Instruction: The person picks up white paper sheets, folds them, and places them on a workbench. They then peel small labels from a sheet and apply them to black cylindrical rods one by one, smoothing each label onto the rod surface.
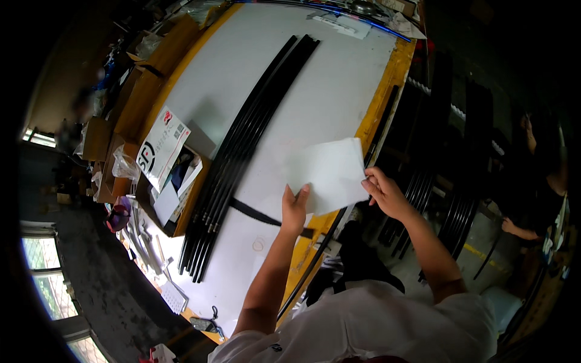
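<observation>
Head view: L hand (295, 210) pinches lower-L edge of white paper (331, 172), R hand (387, 192) clamped on its R edge; paper's over surface's (339, 91) R side. Black rods (248, 145) lie to L, black strap (256, 214) btwn rods & L hand. Open box (196, 196) sits beside rods.

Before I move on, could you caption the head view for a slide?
Left hand and right hand hold white paper near the edge of the table, with black rods to the left.
</observation>
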